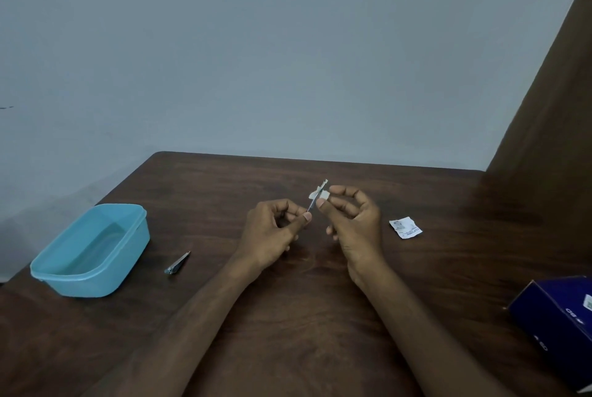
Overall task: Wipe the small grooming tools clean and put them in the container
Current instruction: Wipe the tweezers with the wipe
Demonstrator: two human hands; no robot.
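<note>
Above the tabletop [288,316], the left hand [272,233] pinches a thin metal tool [315,199]. The right hand [355,223] pinches a white wipe [322,194] around its shaft. The nail clipper [177,263] lies beside the blue container [93,249].

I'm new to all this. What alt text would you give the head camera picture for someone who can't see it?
Over a dark wooden table, a person's left hand pinches a thin metal tool while the right hand wipes it with a small white wipe. A nail clipper lies beside an open blue container on the left; a torn wrapper lies to the right.
</note>
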